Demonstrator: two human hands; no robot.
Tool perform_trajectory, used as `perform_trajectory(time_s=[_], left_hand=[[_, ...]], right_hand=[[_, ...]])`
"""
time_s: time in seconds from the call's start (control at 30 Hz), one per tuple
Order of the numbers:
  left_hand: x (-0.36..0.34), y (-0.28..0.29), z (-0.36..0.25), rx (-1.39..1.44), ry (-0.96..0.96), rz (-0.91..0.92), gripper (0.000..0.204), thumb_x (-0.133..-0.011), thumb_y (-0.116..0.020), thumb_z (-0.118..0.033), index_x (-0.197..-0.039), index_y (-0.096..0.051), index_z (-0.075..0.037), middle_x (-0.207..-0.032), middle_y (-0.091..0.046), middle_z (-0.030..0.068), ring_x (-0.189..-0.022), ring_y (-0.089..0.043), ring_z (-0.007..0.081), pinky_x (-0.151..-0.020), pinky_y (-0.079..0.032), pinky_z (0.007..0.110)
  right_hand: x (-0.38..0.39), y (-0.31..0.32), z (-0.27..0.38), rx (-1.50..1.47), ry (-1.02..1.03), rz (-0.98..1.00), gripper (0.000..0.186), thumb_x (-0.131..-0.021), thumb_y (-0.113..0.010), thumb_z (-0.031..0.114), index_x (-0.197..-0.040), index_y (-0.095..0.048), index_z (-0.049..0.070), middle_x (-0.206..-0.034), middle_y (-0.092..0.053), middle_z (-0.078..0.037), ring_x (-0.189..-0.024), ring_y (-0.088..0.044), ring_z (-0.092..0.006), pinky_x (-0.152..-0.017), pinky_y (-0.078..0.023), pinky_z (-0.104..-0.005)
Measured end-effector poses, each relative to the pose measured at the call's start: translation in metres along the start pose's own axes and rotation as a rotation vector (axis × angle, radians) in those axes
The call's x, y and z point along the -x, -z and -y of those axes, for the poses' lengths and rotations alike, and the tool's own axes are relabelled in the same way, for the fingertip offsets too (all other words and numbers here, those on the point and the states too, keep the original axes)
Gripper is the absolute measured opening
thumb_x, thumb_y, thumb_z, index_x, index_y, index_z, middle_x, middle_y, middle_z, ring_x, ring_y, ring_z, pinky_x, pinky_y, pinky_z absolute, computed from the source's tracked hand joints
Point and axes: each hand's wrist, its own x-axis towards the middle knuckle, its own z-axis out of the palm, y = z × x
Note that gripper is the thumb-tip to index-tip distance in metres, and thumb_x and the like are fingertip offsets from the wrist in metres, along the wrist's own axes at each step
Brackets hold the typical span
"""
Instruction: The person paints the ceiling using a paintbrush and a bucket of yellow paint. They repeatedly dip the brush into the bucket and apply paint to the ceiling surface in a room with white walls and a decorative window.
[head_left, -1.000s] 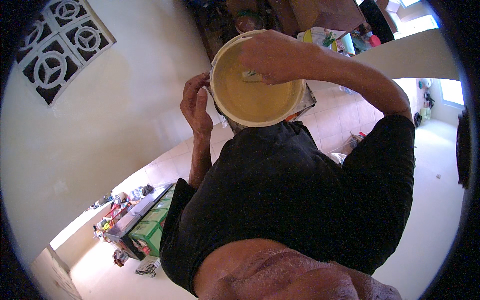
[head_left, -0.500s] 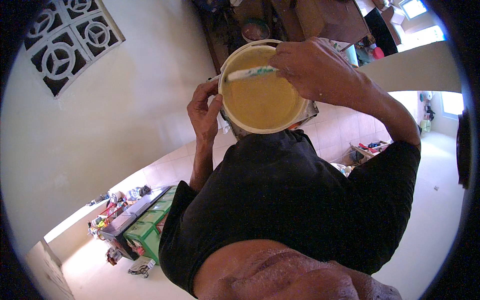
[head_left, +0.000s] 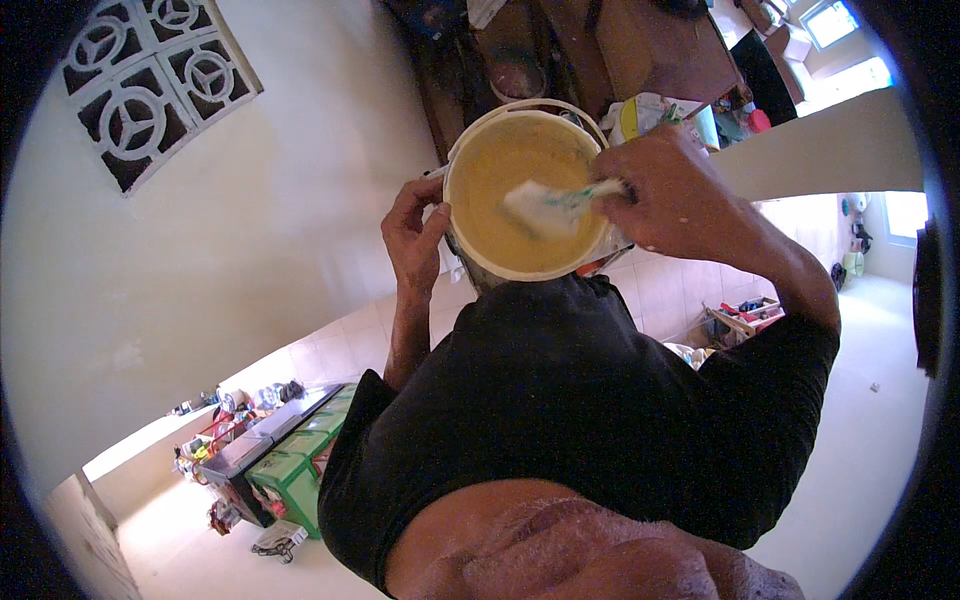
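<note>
A round white bucket [head_left: 522, 272] with a bail handle stands in front of my chest, and yellow paint-like liquid [head_left: 500, 165] fills part of it. My left hand [head_left: 413, 225] grips the bucket's left rim between thumb and fingers. Over the right side of the rim, my right hand [head_left: 665, 190] is closed on a flat white tool with green marks [head_left: 550, 208]. Its wide end hangs within the bucket's mouth and is smeared by motion, so its exact kind is unclear. Whether the tip touches the liquid I cannot tell.
A pale wall with a vent block [head_left: 135, 125] rises at the left. Beyond the bucket stands brown wooden furniture [head_left: 680, 60] with clutter. Green boxes [head_left: 290, 485] lie at the lower left. A crate of tools [head_left: 745, 318] sits on the right, beside a wall edge [head_left: 830, 145].
My right hand has moved right and slightly nearer, swinging the white tool from the bucket's far left to its right middle. The tool's broad face now shows. My left hand stays on the rim.
</note>
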Motion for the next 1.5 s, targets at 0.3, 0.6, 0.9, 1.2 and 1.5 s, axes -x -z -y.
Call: perform_trajectory(time_s=[0.3, 0.6, 0.9, 1.2, 1.5], left_hand=[[-0.007, 0.008, 0.010, -0.127, -0.110, 0.016, 0.024, -0.080, -0.069, -0.015, -0.100, -0.068, 0.000, -0.097, -0.066, 0.0087, -0.095, -0.060, 0.0190, -0.090, -0.046, 0.034], [-0.007, 0.010, 0.015, -0.018, -0.100, 0.007, 0.025, -0.079, -0.070, -0.018, -0.095, -0.068, 0.001, -0.094, -0.065, 0.0083, -0.091, -0.059, 0.0189, -0.087, -0.046, 0.034], [-0.008, 0.008, 0.007, -0.106, -0.084, 0.018, 0.024, -0.081, -0.070, -0.015, -0.098, -0.066, 0.002, -0.094, -0.065, 0.0070, -0.093, -0.059, 0.0173, -0.090, -0.045, 0.032], [-0.001, 0.006, 0.014, 0.023, -0.062, -0.025, 0.024, -0.082, -0.067, -0.013, -0.101, -0.066, 0.001, -0.100, -0.063, 0.0070, -0.100, -0.057, 0.0180, -0.094, -0.043, 0.034], [-0.013, -0.003, 0.164, -0.833, -0.068, -0.440, 0.070, -0.095, -0.055, -0.043, -0.146, -0.034, 0.000, -0.148, -0.033, 0.0283, -0.137, -0.031, 0.0431, -0.110, -0.025, 0.056]], right_hand=[[-0.018, -0.003, -0.005, 0.270, 0.159, -0.106, 0.028, -0.079, -0.068, 0.018, -0.101, -0.063, 0.002, -0.083, -0.064, -0.019, -0.078, -0.068, -0.0354, -0.065, -0.053, -0.0470], [0.014, 0.028, 0.010, 0.189, 0.089, -0.223, 0.026, -0.080, -0.069, 0.016, -0.101, -0.068, 0.002, -0.081, -0.069, -0.019, -0.073, -0.070, -0.0318, -0.065, -0.054, -0.0460], [-0.008, -0.035, -0.025, -0.066, 0.135, -0.123, 0.032, -0.073, -0.077, 0.015, -0.100, -0.071, -0.001, -0.086, -0.070, -0.021, -0.076, -0.070, -0.0340, -0.071, -0.054, -0.0424], [0.004, 0.037, -0.012, -0.112, 0.190, -0.434, 0.024, -0.079, -0.076, 0.011, -0.100, -0.072, 0.001, -0.084, -0.070, -0.015, -0.069, -0.068, -0.0252, -0.065, -0.053, -0.0344], [-0.182, 0.132, -0.017, -0.308, 0.155, -1.127, 0.028, -0.086, -0.073, 0.027, -0.107, -0.071, 0.008, -0.076, -0.070, -0.009, -0.063, -0.065, -0.0179, -0.060, -0.051, -0.0331]])
